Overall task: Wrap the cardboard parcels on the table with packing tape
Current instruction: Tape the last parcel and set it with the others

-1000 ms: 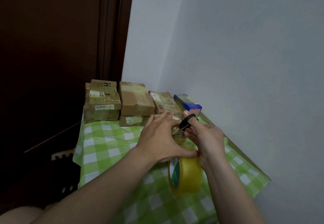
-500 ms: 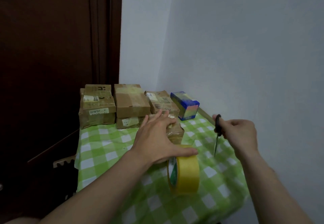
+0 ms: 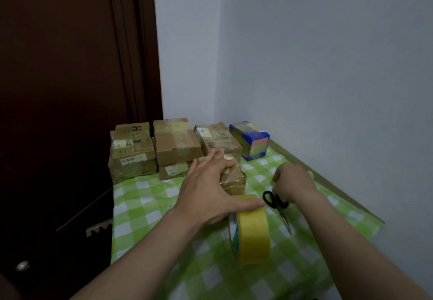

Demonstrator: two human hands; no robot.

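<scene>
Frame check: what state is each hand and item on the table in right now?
left hand: open, palm flat on the front parcel, thumb on the tape roll.
right hand: fingers curled at the handles of the scissors; grip unclear.
tape roll: upright on its edge on the tablecloth.
scissors: blades closed, lying flat on the tablecloth.
back parcels: stacked, untouched.

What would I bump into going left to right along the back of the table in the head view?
stack of labelled cardboard parcels → brown parcel with a taped top → parcel with printed labels → blue box
</scene>
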